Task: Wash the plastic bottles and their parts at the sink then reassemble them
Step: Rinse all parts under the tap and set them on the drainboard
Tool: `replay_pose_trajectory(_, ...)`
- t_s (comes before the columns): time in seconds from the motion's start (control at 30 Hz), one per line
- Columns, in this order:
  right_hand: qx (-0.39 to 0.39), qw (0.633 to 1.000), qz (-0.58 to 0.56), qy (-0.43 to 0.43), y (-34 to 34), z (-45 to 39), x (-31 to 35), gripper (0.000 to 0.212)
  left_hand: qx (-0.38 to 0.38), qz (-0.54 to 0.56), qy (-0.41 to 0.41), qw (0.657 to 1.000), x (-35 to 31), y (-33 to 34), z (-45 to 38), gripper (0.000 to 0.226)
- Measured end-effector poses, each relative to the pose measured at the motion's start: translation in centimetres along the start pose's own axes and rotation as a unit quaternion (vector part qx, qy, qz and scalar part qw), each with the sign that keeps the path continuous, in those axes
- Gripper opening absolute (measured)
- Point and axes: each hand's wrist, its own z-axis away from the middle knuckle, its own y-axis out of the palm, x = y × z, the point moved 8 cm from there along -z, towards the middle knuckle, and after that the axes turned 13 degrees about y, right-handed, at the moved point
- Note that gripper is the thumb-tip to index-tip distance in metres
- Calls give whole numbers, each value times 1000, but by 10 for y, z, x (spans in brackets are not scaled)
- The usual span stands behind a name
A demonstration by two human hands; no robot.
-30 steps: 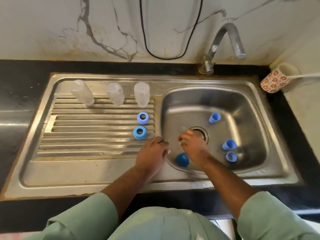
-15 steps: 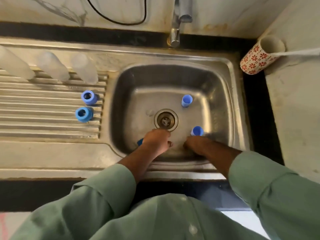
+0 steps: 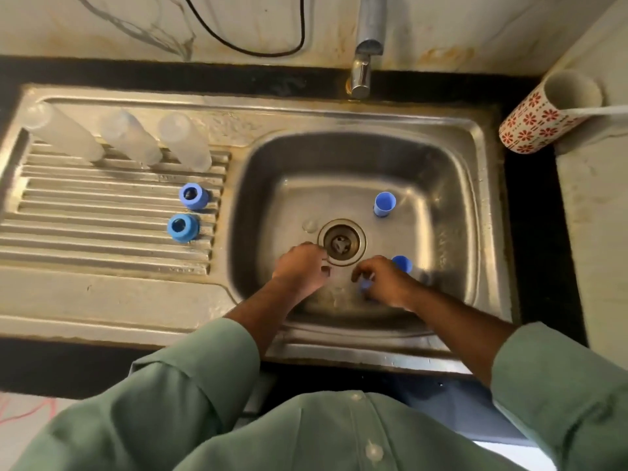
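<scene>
1. Nearest the viewer, 2 green sleeves (image 3: 204,385) cross the sink's front rim (image 3: 339,351), and both bare forearms reach down into the basin (image 3: 441,185).
2. The left hand (image 3: 300,268) sits at about 7 o'clock from the drain (image 3: 342,242), knuckles up, fingers curled under; whether it grips anything cannot be told, since the palm is hidden.
3. The right hand (image 3: 385,283) lies at about 5 o'clock from the drain, fingers curled, pinching a small blue part (image 3: 365,284) at its fingertips; the part is blurred.
4. A blue cap (image 3: 402,263) stands just beside the right hand's far edge, at about 4 o'clock from the drain.
5. Another blue cap (image 3: 385,203) stands alone at about 1 o'clock from the drain, with bare basin floor between it and the hands.
6. On the ridged drainboard (image 3: 102,239), at 9 o'clock from the basin, 2 blue collars (image 3: 183,227) stand near each other close to the basin's left edge.
7. Farther back, 3 clear bottles (image 3: 185,142) stand in a row along the drainboard's far edge, apart from one another.
8. The tap (image 3: 367,45) rises at 12 o'clock behind the basin.
9. A patterned mug (image 3: 540,120) lies tilted on the worktop (image 3: 594,198) at 2 o'clock, past the sink's right rim.
</scene>
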Motion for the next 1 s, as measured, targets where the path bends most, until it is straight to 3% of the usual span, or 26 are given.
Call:
replay_pose_trajectory(0.07,-34,983,-180,-1,-13,5,14,32,-54,31,-8,998,1,-30,-8,29)
replay_pose_trajectory(0.17,-78,906,-416,-3,-38,9,36,27,-173,78,-3,982,-10,-97,-27,26)
replay_pose_trajectory(0.23,-70,861,-505,5,-49,8,56,23,-259,127,21,957,-24,-149,-42,33)
replay_pose_trajectory(0.3,-33,841,-540,0,-53,7,78,29,-307,148,71,937,-46,-193,-58,41)
replay_pose_trajectory(0.43,-35,822,-568,-33,-61,-5,100,29,-274,152,104,944,-87,-235,-86,45)
replay_pose_trajectory(0.57,-33,728,-684,-10,-68,-24,94,20,-246,165,67,953,-88,-232,-104,39)
replay_pose_trajectory(0.6,-40,732,-680,-13,-68,-26,93,27,-255,142,69,954,-88,-232,-105,37)
replay_pose_trajectory(0.67,-96,787,-610,-8,-72,-31,86,40,-281,103,86,950,-86,-238,-109,34)
replay_pose_trajectory(0.7,-132,815,-565,5,-75,-32,83,43,-291,92,93,948,-84,-240,-115,32)
replay_pose_trajectory(0.77,-169,833,-527,15,-82,-34,78,39,-280,80,107,951,-84,-246,-124,26)
replay_pose_trajectory(0.9,-105,798,-593,13,-82,-44,87,17,-283,129,111,944,-81,-253,-130,18)
replay_pose_trajectory(1.0,-38,716,-696,24,-74,-55,92,5,-328,243,27,912,-48,-238,-131,6)
